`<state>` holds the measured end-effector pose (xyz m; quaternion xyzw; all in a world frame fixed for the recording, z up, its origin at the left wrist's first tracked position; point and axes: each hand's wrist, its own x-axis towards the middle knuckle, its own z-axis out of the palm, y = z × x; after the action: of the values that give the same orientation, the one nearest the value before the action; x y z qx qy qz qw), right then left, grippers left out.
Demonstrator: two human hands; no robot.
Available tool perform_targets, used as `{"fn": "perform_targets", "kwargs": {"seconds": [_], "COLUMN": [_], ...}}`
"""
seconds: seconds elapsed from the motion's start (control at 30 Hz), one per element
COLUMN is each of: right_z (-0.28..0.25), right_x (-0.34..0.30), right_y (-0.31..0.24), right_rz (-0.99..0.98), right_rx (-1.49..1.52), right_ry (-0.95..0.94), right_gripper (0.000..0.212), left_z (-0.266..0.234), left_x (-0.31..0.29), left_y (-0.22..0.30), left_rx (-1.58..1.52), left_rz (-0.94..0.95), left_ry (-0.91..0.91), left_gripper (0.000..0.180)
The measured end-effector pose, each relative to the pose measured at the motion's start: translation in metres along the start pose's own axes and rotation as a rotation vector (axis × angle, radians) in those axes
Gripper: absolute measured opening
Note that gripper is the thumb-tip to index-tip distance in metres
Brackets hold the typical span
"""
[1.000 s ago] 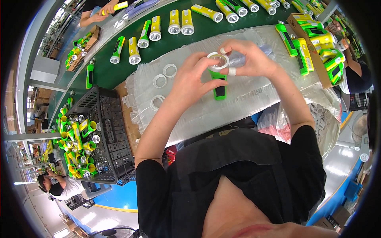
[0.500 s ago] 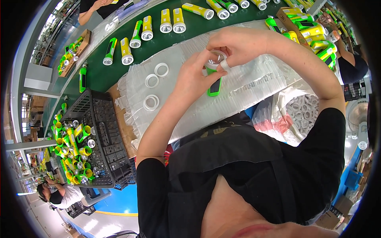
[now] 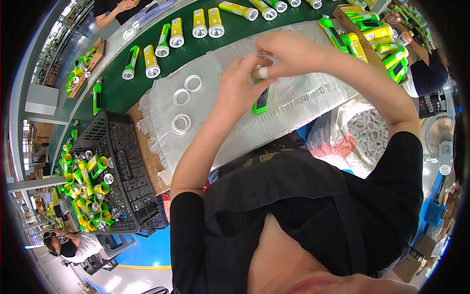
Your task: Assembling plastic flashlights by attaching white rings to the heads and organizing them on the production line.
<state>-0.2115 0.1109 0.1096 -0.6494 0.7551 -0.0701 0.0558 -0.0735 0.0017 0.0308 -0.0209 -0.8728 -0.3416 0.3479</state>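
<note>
Over the padded work surface, both my hands close round the head of a green flashlight (image 3: 261, 104). Its green body with a dark panel slants down below my fingers. My left hand (image 3: 238, 84) grips the head from the left. My right hand (image 3: 285, 55) wraps the top and right side, with a white covering on one finger. A clear and white rim shows between the hands; my fingers hide most of it. To the left lie several loose white rings (image 3: 181, 97) on the pale mat (image 3: 215, 142).
Yellow and green flashlights (image 3: 215, 23) stand along the green bench. A black crate (image 3: 129, 181) of flashlight bodies sits at left. At right are a cardboard box (image 3: 357, 36) of flashlights and a white sack (image 3: 338, 142) of rings. Other people work nearby.
My right hand has turned and closed further over the flashlight's head, hiding more of it. The whole view has shifted slightly.
</note>
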Motion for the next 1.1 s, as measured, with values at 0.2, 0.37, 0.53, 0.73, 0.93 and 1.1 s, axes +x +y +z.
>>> {"fn": "perform_targets", "kwargs": {"seconds": [0.2,0.37,0.53,0.73,0.93,1.1], "right_z": [0.013,0.006,0.019,0.166,0.177,0.119], "right_x": [-0.002,0.005,-0.001,-0.025,-0.026,-0.033], "right_y": [0.015,0.001,0.0,-0.009,-0.073,-0.061], "right_rz": [-0.254,0.316,0.031,0.142,0.182,-0.353], "right_rx": [0.522,-0.031,0.283,1.293,1.645,1.755], "right_ry": [0.287,-0.064,0.168,0.616,0.208,-0.667], "right_gripper": [0.044,0.05,0.05,0.077,0.03,0.027], "left_z": [0.003,0.004,-0.002,-0.005,-0.025,-0.058], "left_x": [-0.001,0.001,-0.003,-0.014,-0.016,-0.033], "left_y": [0.0,-0.004,-0.01,-0.025,-0.004,0.037], "left_rx": [0.028,0.002,-0.058,-0.257,-0.977,-0.884], "left_rz": [-0.031,-0.043,-0.055,-0.18,-0.398,0.151], "left_ry": [-0.017,-0.023,-0.003,0.015,0.082,-0.023], "left_gripper": [0.038,0.04,0.041,0.042,0.03,0.028]}}
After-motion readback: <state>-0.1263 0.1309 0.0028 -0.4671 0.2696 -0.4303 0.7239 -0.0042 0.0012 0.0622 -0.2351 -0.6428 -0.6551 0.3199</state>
